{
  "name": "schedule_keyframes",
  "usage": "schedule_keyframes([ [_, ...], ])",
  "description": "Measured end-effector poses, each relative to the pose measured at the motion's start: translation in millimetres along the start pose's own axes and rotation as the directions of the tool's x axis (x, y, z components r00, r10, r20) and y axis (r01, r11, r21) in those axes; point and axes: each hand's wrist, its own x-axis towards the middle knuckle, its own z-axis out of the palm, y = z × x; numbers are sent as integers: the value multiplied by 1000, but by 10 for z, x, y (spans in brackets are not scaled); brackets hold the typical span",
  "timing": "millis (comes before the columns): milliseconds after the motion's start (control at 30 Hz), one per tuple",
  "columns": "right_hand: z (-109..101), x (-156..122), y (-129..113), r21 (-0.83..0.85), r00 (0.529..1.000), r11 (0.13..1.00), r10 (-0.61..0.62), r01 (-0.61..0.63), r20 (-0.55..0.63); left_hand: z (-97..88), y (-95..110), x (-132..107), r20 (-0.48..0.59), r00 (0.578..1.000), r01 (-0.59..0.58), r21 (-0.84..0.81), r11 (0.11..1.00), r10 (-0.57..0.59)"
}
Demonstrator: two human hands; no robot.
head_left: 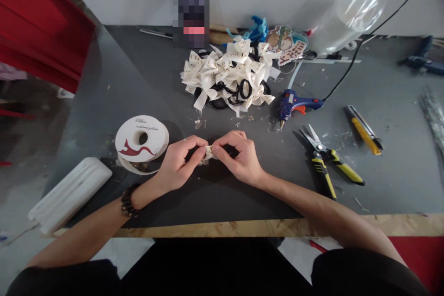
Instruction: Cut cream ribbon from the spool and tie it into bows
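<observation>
- L hand (pixel 182 163): thumb + fingertips pinched on ribbon pc (pixel 209 151), its L end.
- R hand (pixel 241 156): same, pinched on R end.
- Ribbon pc btwn both hands, over desk (pixel 222 206); spool (pixel 157 133) just L of L hand.

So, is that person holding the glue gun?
No, the left hand and right hand both pinch a bit of ribbon, while the glue gun rests apart on the table.

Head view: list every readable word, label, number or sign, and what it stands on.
"Ribbon customization": on the white spool.
Lettering on the white bows: no whole word readable.
Marks on the held ribbon: too small to read.
Marks on the pale cutout: too blurred to read.
</observation>
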Motion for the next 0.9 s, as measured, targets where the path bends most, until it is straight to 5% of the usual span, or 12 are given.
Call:
schedule_keyframes([
  [267,11,-6,-25,-22,999,999,24,-23,35,21,-30,-16,-8,999,-44,83,996,45],
  [567,15,-26,25,47,998,997,58,-57,-32,43,-47,19,-31,990,124,-306,944,-140],
  [900,20,-27,8,55,995,995,81,-78,-61,47,-45,-16,-116,985,113,-120,986,-127],
])
